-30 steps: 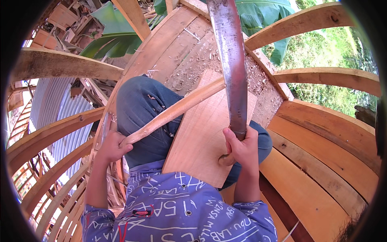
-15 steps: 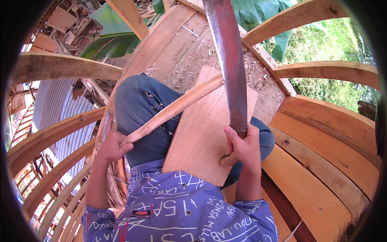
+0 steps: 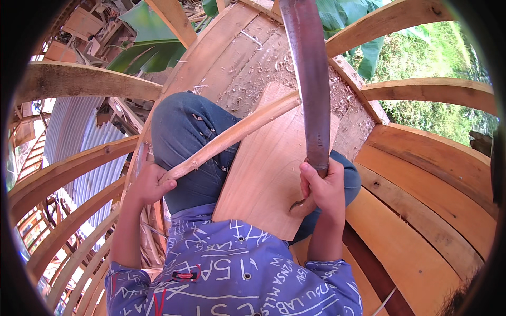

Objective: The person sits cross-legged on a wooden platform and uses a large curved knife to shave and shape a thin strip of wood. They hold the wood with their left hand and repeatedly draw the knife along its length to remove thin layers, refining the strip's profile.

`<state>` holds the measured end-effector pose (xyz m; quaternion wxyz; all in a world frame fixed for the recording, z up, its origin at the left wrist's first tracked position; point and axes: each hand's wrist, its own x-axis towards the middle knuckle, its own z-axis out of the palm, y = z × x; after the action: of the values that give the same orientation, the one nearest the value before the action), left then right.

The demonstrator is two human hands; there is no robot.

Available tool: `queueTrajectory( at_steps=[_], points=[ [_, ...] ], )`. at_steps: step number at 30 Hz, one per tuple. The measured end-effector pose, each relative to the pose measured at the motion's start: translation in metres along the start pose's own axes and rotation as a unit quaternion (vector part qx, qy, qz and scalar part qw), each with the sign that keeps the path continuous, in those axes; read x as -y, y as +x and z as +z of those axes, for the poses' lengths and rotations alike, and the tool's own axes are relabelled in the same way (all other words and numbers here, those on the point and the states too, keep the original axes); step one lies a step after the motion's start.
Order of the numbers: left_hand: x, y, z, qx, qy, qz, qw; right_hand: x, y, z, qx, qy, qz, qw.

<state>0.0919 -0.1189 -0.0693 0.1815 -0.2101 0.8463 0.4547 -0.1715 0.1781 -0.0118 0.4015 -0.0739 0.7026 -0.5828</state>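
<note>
My left hand [image 3: 152, 184] is closed around the near end of a pale, peeled wooden stick [image 3: 237, 134], which slants up and away to the right. In my right hand [image 3: 323, 187] is a machete [image 3: 313, 89], gripped by its curved wooden handle, its long blade pointing away from me. The stick's far end meets the blade's left edge; whether the edge is cutting in, I cannot tell. Beneath both, a flat wooden board [image 3: 263, 184] lies across my lap, resting between my bent legs in dark jeans.
I sit inside a wooden frame with curved ribs [image 3: 84, 82] on both sides. Side planks [image 3: 416, 210] rise at the right. Shavings litter the plank floor [image 3: 247, 68] ahead. Corrugated metal sheets [image 3: 74, 134] lie outside at left, and banana leaves [image 3: 145, 52] hang beyond the far end.
The machete has shifted slightly right, and its blade has turned a little. My right hand moved slightly right with it. The stick's far end has also shifted a little right.
</note>
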Motion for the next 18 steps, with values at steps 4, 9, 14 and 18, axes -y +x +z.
queueTrajectory(
  at_steps=[4, 9, 14, 18],
  points=[
    [-0.001, -0.001, 0.001, -0.022, 0.007, 0.014, 1.0, 0.01, 0.004, 0.0, -0.044, 0.055, -0.021, 0.997],
    [0.007, 0.0, -0.001, -0.022, 0.021, 0.021, 0.999, 0.001, -0.001, 0.008, 0.018, -0.057, 0.002, 0.998],
    [-0.003, 0.001, -0.003, 0.005, -0.003, -0.007, 1.0, 0.004, 0.002, -0.004, 0.0, 0.008, -0.011, 1.0],
    [0.005, -0.002, 0.0, 0.007, -0.016, -0.022, 1.0, 0.004, 0.002, 0.003, -0.051, 0.106, -0.015, 0.993]
  ],
)
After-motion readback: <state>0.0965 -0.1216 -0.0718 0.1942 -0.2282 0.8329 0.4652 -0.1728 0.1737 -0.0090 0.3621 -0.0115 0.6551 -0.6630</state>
